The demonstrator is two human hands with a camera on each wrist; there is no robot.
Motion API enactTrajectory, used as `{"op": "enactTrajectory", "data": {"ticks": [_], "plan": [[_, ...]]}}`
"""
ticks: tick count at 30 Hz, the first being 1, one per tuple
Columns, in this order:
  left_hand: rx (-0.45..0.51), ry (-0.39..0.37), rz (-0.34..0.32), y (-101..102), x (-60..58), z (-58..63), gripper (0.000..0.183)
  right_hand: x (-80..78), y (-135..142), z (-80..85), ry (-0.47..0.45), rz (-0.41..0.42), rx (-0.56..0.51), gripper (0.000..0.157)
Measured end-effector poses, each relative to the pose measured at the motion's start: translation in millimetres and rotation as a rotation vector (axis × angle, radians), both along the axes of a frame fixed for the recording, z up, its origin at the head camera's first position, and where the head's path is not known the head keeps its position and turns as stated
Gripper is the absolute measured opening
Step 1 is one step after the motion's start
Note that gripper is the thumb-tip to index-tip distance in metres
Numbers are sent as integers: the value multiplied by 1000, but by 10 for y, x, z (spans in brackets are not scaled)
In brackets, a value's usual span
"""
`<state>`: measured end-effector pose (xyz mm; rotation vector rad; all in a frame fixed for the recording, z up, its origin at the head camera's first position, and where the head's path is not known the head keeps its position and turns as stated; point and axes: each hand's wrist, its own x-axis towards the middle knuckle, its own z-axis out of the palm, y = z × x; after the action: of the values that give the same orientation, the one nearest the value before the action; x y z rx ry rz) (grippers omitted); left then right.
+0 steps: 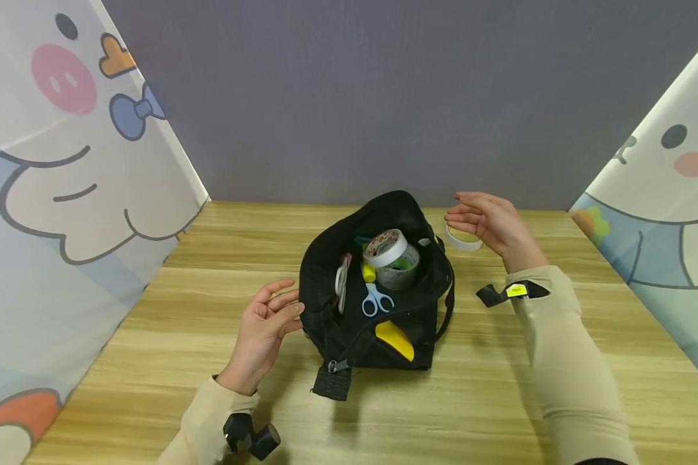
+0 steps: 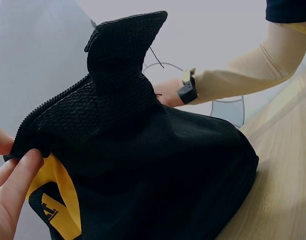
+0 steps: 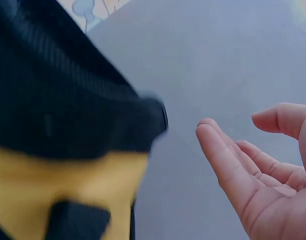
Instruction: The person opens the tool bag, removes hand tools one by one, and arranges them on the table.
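A black fabric bag [image 1: 320,258] stands with its top unzipped. Inside it lie a white-rimmed tape roll [image 1: 392,255], a larger grey tape roll [image 1: 397,276], blue-handled scissors [image 1: 376,302], a small yellow item [image 1: 369,272] and flat white items [image 1: 341,284]. My left hand [image 1: 267,323] is at the bag's left rim; in the left wrist view its fingers [image 2: 24,172] pinch the zippered edge. Right of the bag, my right hand [image 1: 491,226] is raised with relaxed fingers and nothing in them. A white tape ring [image 1: 465,245] shows just below its fingertips in the head view.
The bag stands on a wood-grain table [image 1: 238,245] against a grey back panel [image 1: 355,103]. Cartoon-printed panels flank it left [image 1: 122,213] and right [image 1: 663,226]. A zipper tab [image 1: 333,384] juts out at the bag's front, and a strap loop [image 1: 446,316] hangs on its right side.
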<state>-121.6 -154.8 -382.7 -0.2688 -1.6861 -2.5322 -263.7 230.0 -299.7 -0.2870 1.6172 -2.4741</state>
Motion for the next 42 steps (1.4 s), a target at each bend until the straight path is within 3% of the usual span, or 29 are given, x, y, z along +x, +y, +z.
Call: {"op": "enactTrajectory", "data": {"ticks": [8, 18, 25, 29, 37, 42], "plan": [[0, -2, -2, -9, -2, 12, 42, 19, -421, 143, 99, 47, 19, 16], [11, -5, 7, -8, 7, 16, 43, -42, -894, 190, 113, 50, 143, 14], [15, -1, 2, -9, 9, 19, 44, -136, -1047, 101, 95, 70, 234, 31], [16, -4, 4, -2, 4, 26, 45, -152, -1037, 70, 107, 91, 349, 38], [7, 1, 19, -7, 2, 24, 47, -175, -1016, 32, 100, 101, 595, 33], [4, 0, 28, -9, 9, 12, 49, -177, -975, 21, 118, 98, 822, 36]]}}
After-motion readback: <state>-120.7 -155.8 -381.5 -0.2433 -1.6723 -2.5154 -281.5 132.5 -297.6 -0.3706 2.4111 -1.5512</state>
